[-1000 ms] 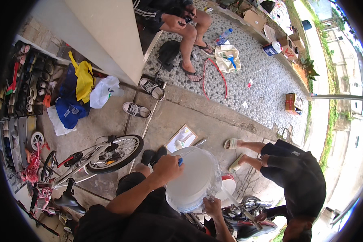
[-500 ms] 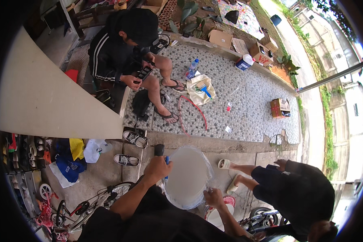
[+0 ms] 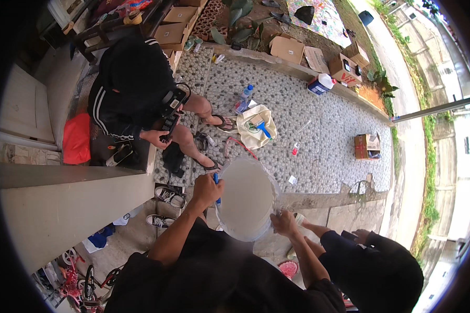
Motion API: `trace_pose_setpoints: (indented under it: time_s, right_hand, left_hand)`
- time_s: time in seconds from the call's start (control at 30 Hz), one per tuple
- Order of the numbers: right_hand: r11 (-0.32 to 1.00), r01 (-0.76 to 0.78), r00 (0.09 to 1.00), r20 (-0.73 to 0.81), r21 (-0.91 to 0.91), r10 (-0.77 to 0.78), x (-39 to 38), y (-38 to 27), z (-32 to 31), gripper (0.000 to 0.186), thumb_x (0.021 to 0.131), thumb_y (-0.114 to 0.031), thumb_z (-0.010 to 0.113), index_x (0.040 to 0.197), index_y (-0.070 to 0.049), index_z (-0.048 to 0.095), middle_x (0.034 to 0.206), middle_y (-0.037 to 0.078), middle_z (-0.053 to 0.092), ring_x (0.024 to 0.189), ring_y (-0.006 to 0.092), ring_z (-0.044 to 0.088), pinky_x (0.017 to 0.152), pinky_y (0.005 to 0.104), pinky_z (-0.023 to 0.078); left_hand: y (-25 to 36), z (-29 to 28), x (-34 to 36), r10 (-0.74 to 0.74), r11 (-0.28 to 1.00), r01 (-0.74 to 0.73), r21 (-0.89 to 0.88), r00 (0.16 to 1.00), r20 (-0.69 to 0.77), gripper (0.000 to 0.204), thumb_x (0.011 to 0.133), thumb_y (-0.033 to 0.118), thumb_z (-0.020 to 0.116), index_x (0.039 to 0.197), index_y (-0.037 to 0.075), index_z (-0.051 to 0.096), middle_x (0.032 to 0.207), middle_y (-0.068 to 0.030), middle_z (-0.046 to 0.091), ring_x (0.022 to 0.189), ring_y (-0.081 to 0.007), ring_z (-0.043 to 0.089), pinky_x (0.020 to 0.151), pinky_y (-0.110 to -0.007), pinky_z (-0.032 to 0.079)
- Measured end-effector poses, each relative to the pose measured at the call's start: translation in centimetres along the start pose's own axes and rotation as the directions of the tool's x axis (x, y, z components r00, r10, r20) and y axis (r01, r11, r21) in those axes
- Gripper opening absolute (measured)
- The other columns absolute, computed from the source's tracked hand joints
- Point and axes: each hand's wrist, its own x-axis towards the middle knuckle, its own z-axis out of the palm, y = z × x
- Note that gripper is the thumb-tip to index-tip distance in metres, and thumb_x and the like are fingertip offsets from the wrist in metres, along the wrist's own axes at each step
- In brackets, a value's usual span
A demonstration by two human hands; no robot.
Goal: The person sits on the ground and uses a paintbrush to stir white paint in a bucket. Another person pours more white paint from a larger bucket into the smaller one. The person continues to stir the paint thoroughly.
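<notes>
Two hands on one white bucket (image 3: 245, 201), landmark for everything here, mid-frame, tilted so its pale inside faces the camera. Biggest thing around it: pebbled paving (image 3: 324, 130) beyond the bucket, running up to a raised kerb. Left of the bucket, a grey concrete ledge (image 3: 62, 203). Up-left of the bucket, a seated person in black (image 3: 133, 83) on a step, holding a dark device, sandalled feet toward the bucket. Down-right of the bucket, a second person in dark clothes (image 3: 376, 266), bent over, arm reaching toward the bucket's lower right. Far beyond the bucket, cardboard boxes (image 3: 287, 48) along the kerb. Straight above the bucket, a cream bag (image 3: 256, 125) with a blue brush lying on it. Just left of the bucket, pairs of sneakers (image 3: 164, 194) on the ground. Up-right, well apart, a small brown box (image 3: 364, 146). Above the bag, a clear bottle with a blue cap (image 3: 244, 98). Left hand (image 3: 208, 190) is at the bucket's left rim, fingers curled closed round a blue handle (image 3: 216, 182) pressed against the rim; what the handle belongs to can't be told. Right hand (image 3: 284, 223) is at the bucket's lower right rim, fingers bent and pinching the edge, thumb side hidden.
</notes>
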Motion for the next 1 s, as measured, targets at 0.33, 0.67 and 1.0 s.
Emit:
trace_pose_setpoints:
  time_s: [0.33,0.67,1.0]
  right_hand:
    - [0.97,0.175,0.966,0.218,-0.17,-0.137,20.0,0.3,-9.5,0.039,0.082,-0.017,0.048,0.111,0.009,0.052,0.07,0.027,0.06,0.071,0.0414,0.062,0.068,0.0475,0.049]
    - [0.889,0.367,0.917,0.266,-0.275,-0.297,31.5,-6.9,-18.1,0.03,0.079,-0.01,0.048,0.1,0.013,0.052,0.064,0.024,0.06,0.062,0.0406,0.06,0.059,0.0467,0.049]
    - [0.88,0.451,0.865,0.318,-0.15,-0.389,38.3,-9.9,-17.5,0.032,0.076,-0.009,0.051,0.101,0.013,0.049,0.065,0.024,0.059,0.064,0.0421,0.06,0.061,0.0477,0.049]
  left_hand:
    - [1.7,7.7,14.6,-0.284,0.957,0.289,0.035,0.952,-0.114,0.029,0.073,0.022,0.057,0.063,-0.006,0.057,0.06,-0.0221,0.059,0.061,-0.0393,0.061,0.058,-0.045,0.045]
    - [3.1,7.5,23.8,-0.284,0.958,0.259,-0.124,0.92,-0.27,0.024,0.075,0.017,0.057,0.075,-0.007,0.061,0.074,-0.0211,0.064,0.07,-0.0374,0.062,0.066,-0.041,0.046]
    - [2.3,3.9,30.3,-0.433,0.901,0.413,-0.13,0.866,-0.249,0.025,0.075,0.017,0.054,0.065,-0.006,0.051,0.057,-0.0186,0.056,0.053,-0.0329,0.056,0.054,-0.041,0.041]
